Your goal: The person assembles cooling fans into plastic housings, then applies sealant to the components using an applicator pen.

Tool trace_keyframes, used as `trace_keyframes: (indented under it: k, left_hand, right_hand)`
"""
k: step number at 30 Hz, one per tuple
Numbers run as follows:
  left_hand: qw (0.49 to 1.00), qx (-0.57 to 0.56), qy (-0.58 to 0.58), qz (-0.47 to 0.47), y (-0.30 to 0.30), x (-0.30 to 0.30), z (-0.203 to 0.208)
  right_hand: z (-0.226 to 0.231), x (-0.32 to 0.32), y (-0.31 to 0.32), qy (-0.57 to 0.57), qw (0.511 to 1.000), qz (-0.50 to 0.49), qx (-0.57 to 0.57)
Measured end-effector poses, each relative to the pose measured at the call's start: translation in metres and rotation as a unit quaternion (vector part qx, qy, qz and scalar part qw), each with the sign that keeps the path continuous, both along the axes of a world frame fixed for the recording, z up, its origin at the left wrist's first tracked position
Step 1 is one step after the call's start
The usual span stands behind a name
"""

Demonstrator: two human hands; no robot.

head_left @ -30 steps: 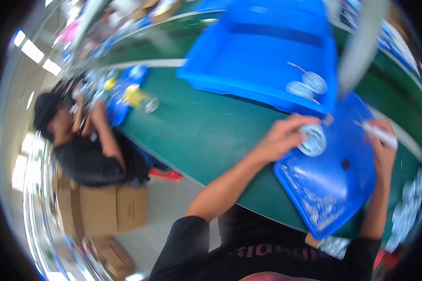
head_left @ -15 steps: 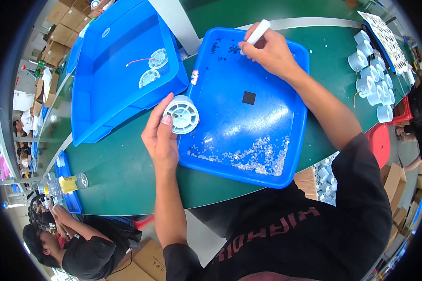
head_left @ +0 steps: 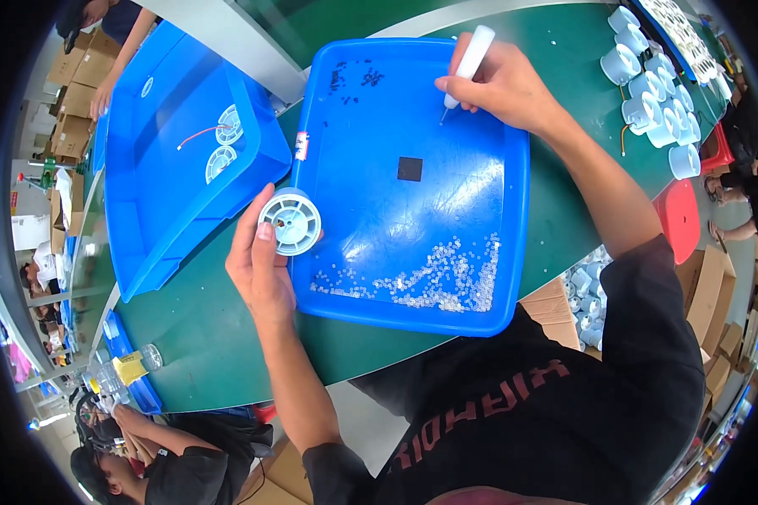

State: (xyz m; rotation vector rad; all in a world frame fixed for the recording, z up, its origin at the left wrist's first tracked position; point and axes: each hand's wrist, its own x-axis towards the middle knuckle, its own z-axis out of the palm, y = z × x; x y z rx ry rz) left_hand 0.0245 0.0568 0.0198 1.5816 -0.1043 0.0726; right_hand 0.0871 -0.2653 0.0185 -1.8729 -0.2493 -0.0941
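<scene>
My left hand (head_left: 261, 269) grips a pale blue round plastic housing (head_left: 291, 223) by its side, its spoked face turned up, beside the shallow blue tray's left rim (head_left: 298, 181). In my right hand (head_left: 505, 88) is a white pen-like tool (head_left: 472, 63), tilted, its thin tip pointing down over the far right part of the tray. Whether the tip touches the tray or carries anything is too small to tell. Small black pieces (head_left: 369, 78) lie scattered in the tray's far left corner. A black square (head_left: 409, 169) sits mid-tray, and many tiny clear pieces (head_left: 451, 282) cover its near side.
A deep blue bin (head_left: 168, 160) at left holds two similar housings (head_left: 221, 163) and a red wire. Several pale cylinders (head_left: 648, 109) stand at far right. A bottle (head_left: 150, 358) rests at near left; a box of parts (head_left: 556, 313) is by my right side. Other people work nearby.
The tool tip has moved from beside the black pieces rightward and nearer to me over the tray. My left hand still holds the housing. The whole view has shifted a little.
</scene>
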Motion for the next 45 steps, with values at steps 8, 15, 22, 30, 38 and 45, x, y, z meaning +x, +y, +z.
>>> trace_keyframes:
  k: [8, 15, 22, 30, 38, 45]
  left_hand:
    - [0.998, 0.055, -0.02, 0.012, 0.004, 0.0, -0.004]
    - [0.997, 0.066, -0.026, 0.011, 0.004, 0.0, -0.003]
    - [1.0, -0.006, 0.022, 0.002, 0.005, -0.002, 0.0]
    - [0.999, -0.026, 0.028, -0.003, 0.002, -0.001, -0.001]
    - [0.999, -0.025, 0.026, 0.015, 0.003, 0.0, -0.001]
    - [1.0, -0.017, 0.001, 0.005, 0.002, 0.001, -0.006]
  right_hand:
    - [-0.004, 0.0, 0.0, -0.031, 0.997, -0.008, -0.067]
    - [-0.007, 0.0, 0.001, -0.065, 0.994, 0.013, -0.086]
    - [-0.004, 0.0, 0.001, -0.025, 0.999, 0.01, -0.028]
    - [-0.008, 0.0, 0.001, -0.085, 0.988, 0.026, -0.124]
    - [0.008, 0.019, 0.013, -0.127, 0.964, 0.04, -0.229]
    - [0.011, 0.075, 0.042, -0.028, 0.974, 0.081, -0.21]
